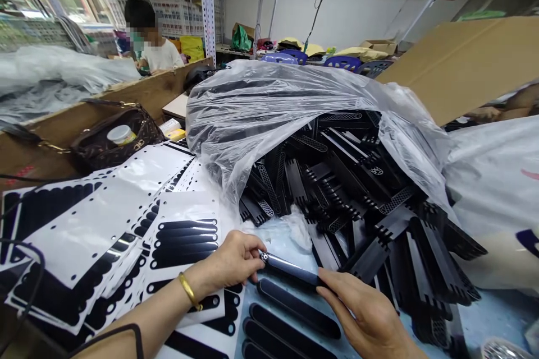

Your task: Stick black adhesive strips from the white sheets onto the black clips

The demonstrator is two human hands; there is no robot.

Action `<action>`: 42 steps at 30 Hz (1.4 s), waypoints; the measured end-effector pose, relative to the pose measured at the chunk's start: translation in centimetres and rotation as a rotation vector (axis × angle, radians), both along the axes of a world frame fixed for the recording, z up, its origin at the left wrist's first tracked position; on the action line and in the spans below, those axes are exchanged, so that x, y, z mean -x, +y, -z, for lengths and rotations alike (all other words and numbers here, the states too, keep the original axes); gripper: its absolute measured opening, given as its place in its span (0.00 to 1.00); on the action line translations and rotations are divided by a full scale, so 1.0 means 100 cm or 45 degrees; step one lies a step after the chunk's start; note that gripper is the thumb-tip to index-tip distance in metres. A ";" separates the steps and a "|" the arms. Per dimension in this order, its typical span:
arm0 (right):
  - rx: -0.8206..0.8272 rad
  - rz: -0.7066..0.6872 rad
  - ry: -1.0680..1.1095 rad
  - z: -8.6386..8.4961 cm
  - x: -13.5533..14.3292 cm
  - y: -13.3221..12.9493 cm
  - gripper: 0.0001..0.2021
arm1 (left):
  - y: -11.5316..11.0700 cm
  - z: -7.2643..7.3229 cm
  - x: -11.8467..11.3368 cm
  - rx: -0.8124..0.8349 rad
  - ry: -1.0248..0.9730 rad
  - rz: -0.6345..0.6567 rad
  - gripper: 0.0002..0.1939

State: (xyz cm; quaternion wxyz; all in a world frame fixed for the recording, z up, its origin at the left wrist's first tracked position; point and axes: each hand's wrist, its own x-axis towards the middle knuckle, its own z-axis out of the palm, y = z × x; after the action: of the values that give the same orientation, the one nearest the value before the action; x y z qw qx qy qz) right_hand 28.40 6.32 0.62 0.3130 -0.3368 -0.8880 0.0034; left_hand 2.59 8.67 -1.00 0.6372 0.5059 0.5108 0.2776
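Observation:
A long black strip-shaped piece [290,270] is held between my two hands above the light blue surface. My left hand [238,258], with a gold bangle at the wrist, pinches its left end. At its right end, my right hand [357,305] grips between thumb and fingers. Just below lie several similar black pieces [298,308] in a row. White sheets with black rounded strips [187,238] spread to the left. Behind my hands, a clear plastic bag [269,90] lies open with many black slotted parts [337,179] spilling out.
A brown handbag [113,137] holding a jar sits at the left by a wooden board [96,101]. A person [158,50] sits beyond it. Cardboard [467,61] and another plastic bag [497,196] are at the right; a clear container [501,348] stands at the lower right.

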 end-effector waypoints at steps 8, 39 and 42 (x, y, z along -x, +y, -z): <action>0.029 -0.038 -0.009 -0.001 0.005 0.010 0.10 | -0.001 -0.005 0.002 -0.010 0.049 0.027 0.11; 0.145 -0.004 -0.117 0.002 0.007 0.008 0.11 | -0.001 0.004 0.005 -0.020 0.030 0.033 0.10; 0.144 0.020 -0.145 0.005 0.007 0.007 0.11 | -0.001 0.004 0.005 -0.017 0.031 0.027 0.10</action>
State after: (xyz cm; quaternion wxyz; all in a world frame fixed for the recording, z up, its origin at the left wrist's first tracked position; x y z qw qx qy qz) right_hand 27.71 6.99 0.16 0.2424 -0.3607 -0.9001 0.0320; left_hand 2.13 8.52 -1.44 0.6305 0.5190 0.5112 0.2680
